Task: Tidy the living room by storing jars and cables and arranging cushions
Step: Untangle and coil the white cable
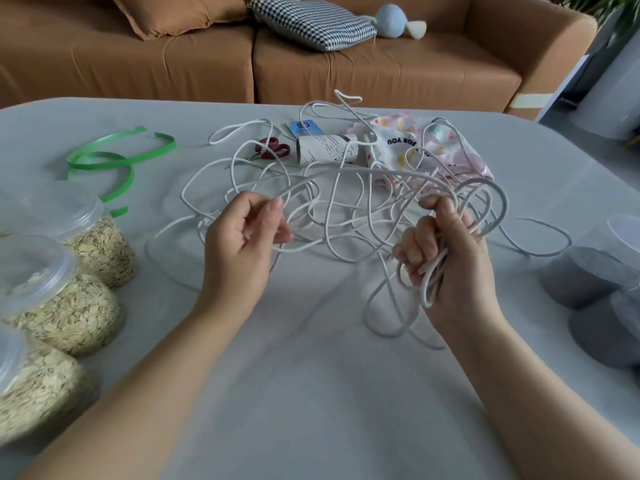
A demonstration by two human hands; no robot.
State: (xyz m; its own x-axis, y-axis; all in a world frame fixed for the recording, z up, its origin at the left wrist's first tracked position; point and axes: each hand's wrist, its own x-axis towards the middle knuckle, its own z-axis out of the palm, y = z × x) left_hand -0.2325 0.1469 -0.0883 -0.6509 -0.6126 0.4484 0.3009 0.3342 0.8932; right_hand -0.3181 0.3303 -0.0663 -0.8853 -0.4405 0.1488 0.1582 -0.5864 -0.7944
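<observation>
Left hand (246,233) pinches white cable (346,174) strand at frame centre; right hand (446,258) clamps gathered loops, apparently several; tangle beyond on desk (311,393).

3 jars (62,306) on table (311,393) at left, cable (332,216) mid-table, scissors (273,147) behind it, sofa (381,71) beyond table, 2 cushions (311,24) on sofa

matt white cord (332,216), clear plastic jars (59,299), glossy green ribbon (121,161)
</observation>
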